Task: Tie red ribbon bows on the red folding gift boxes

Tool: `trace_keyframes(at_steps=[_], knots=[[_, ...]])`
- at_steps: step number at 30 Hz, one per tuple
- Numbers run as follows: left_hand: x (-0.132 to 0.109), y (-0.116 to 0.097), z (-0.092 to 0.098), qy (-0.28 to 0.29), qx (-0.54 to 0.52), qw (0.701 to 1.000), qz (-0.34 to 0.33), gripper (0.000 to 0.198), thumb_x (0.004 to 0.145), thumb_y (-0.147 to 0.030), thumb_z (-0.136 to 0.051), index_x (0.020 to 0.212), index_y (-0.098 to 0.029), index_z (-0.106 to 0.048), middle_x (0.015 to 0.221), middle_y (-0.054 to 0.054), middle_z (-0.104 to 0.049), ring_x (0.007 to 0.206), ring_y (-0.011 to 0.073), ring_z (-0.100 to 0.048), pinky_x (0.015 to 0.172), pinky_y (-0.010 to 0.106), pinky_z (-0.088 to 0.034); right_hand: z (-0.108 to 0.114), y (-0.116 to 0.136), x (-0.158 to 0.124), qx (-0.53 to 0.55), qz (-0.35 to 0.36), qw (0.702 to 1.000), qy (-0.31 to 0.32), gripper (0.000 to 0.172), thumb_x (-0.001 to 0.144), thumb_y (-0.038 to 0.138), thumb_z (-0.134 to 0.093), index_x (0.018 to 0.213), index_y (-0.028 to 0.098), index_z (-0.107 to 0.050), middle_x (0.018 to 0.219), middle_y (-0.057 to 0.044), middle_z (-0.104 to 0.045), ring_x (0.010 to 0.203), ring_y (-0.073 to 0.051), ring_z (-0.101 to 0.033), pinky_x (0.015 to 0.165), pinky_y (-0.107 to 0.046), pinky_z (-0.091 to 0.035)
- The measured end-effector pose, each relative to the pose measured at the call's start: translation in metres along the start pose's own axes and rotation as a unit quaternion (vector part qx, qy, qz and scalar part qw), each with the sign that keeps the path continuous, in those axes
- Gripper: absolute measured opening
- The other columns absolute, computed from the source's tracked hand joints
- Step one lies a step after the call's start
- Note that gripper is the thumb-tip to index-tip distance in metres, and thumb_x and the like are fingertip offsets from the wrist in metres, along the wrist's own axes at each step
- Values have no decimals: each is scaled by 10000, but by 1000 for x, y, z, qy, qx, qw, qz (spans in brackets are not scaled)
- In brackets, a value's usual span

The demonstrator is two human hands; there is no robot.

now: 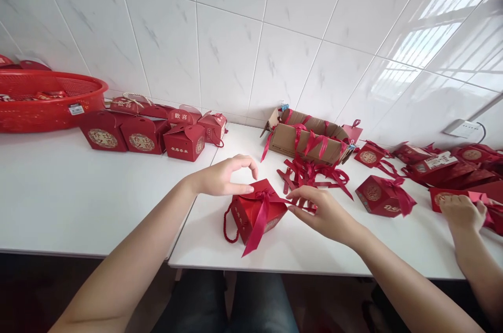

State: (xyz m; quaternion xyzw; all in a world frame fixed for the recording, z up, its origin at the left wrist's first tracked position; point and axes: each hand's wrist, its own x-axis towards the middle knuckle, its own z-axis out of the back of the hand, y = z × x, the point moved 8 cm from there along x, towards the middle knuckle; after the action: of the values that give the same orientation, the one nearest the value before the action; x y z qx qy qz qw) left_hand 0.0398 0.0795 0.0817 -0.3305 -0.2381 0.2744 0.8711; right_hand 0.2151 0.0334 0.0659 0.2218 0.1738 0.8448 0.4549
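A red gift box (243, 213) sits on the white table in front of me, with a knotted crimson ribbon (260, 224) across its top. One ribbon tail hangs down the front, and the other runs right into my right hand (323, 213), whose thumb and fingers are closed on it. My left hand (223, 176) arches over the box's upper left, thumb and fingers apart, with the thumb tip at the box top. From the box's left side hangs a dark red cord handle (225, 225).
A cardboard box (291, 140) draped with ribbons stands behind a loose ribbon pile (314, 171). Several red boxes (143, 136) and a red plastic basket (47, 108) are on the left. To the right are a ribboned box (377, 196) and another person's hand (462, 213) at more boxes.
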Motion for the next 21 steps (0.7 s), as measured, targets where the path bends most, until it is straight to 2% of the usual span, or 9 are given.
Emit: trace_keyframes(at_steps=[2, 4, 6, 9, 12, 15, 18, 21], knots=[[-5, -3, -6, 3, 44, 999, 27, 191, 788, -322, -619, 944, -219, -577, 1033, 37, -561, 1042, 210, -487, 907, 320, -391, 1, 12, -5, -10, 30, 999, 30, 140, 870, 316, -564, 919, 229, -662, 879, -43, -675, 731, -166, -627, 634, -311, -536], [-8, -4, -13, -14, 68, 996, 63, 184, 805, -325, -595, 961, -232, -564, 1038, 34, -559, 1028, 213, -496, 838, 304, -421, 5, 18, -6, -21, 50, 997, 46, 200, 897, 338, -529, 830, 232, -685, 871, -43, -679, 753, -175, -633, 655, -319, -535], [-9, -4, -20, -35, 81, 992, 86, 151, 828, -306, -557, 961, -233, -554, 1025, 33, -564, 989, 207, -516, 791, 294, -434, 14, 17, -1, -30, 47, 998, 16, 248, 919, 331, -492, 818, 229, -695, 914, -52, -681, 786, -184, -642, 655, -321, -536], [-8, -5, -27, -53, 84, 992, 84, 111, 853, -279, -510, 933, -217, -555, 982, 34, -574, 914, 190, -542, 777, 292, -440, 20, 13, 13, -10, 66, 997, -43, 206, 905, 279, -513, 1042, 235, -661, 1088, -69, -650, 878, -193, -643, 688, -322, -548], [-5, -3, -29, -64, 73, 993, 60, 115, 864, -254, -480, 928, -204, -562, 962, 37, -578, 892, 179, -551, 790, 290, -445, 3, 20, 25, 28, 145, 989, -15, 301, 895, 230, -516, 1189, 244, -577, 1213, -76, -598, 993, -196, -612, 759, -330, -545], [1, 1, -28, -68, 61, 995, 36, 115, 853, -226, -483, 923, -195, -569, 959, 39, -584, 886, 171, -555, 807, 290, -452, -12, 17, 34, 37, 162, 986, -5, 278, 891, 195, -506, 1157, 236, -577, 1118, -68, -638, 941, -187, -610, 729, -326, -535], [11, 7, -24, -65, 44, 996, 31, 115, 838, -209, -489, 908, -194, -580, 956, 36, -601, 890, 168, -564, 824, 292, -461, -15, 6, 41, 49, 156, 986, -38, 212, 880, 190, -533, 1078, 223, -597, 960, -45, -668, 793, -157, -607, 696, -311, -526], [22, 11, -21, -58, 26, 997, 34, 131, 824, -187, -487, 901, -199, -592, 944, 23, -629, 900, 163, -578, 840, 290, -466, -12, -1, 43, 72, 174, 979, -77, 189, 884, 189, -533, 1059, 221, -597, 919, -43, -658, 750, -142, -601, 671, -290, -525]])
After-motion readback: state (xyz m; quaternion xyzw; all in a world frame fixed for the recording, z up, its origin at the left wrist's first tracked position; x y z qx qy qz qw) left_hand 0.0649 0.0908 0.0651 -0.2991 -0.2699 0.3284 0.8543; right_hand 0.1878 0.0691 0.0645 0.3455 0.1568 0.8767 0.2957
